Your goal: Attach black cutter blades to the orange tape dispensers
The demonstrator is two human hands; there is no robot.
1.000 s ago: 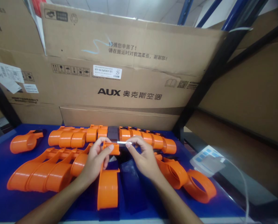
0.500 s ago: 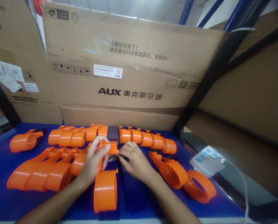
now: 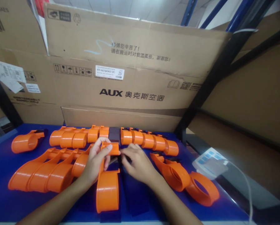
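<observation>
My left hand [image 3: 98,159] is closed around the upper end of an orange plastic piece [image 3: 107,190], thumb across its front. The wide, curved lower part of that piece hangs below the fingers. Just right of its upper end is my right hand [image 3: 136,162], fingers bent and thumb near the index finger, a fingertip at the edge of the piece. Whether anything small sits between those fingers cannot be made out. Behind both hands, a dark stack [image 3: 114,134] lies between two rows of orange pieces.
Several orange pieces lie left [image 3: 41,175] and right [image 3: 202,189] on the blue surface [image 3: 83,209]. A back row [image 3: 148,140] runs before a large cardboard panel [image 3: 130,106]. A white device [image 3: 210,162] with a cable is at the right, near a dark shelf post [image 3: 201,90].
The view has shifted slightly. My right hand's fingers have opened a little at the edge of the orange piece; my left hand keeps its hold.
</observation>
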